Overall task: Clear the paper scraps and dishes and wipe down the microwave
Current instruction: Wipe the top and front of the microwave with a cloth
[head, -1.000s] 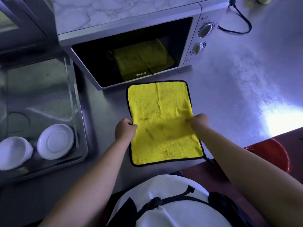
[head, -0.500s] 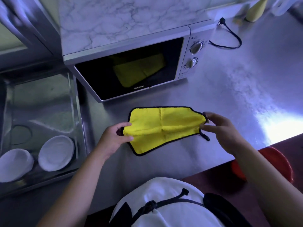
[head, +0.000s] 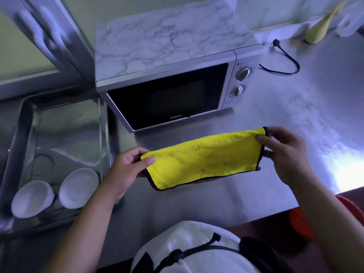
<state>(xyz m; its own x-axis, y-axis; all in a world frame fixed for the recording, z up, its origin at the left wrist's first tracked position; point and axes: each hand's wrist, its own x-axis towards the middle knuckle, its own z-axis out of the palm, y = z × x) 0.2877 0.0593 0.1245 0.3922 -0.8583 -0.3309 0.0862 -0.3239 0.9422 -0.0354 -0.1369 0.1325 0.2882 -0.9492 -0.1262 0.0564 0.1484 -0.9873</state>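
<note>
Steel bench, centre frame: below the microwave, the folded yellow cloth hangs between left hand and right hand, each grip pinching an end; best square its edges before wiping.

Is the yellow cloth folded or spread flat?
Folded: the cloth doubles over along its top, left hand and right hand each pinching an end.

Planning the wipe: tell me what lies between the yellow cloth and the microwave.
Nothing but bare steel counter lies between the cloth and the microwave, seen in the head view.
</note>
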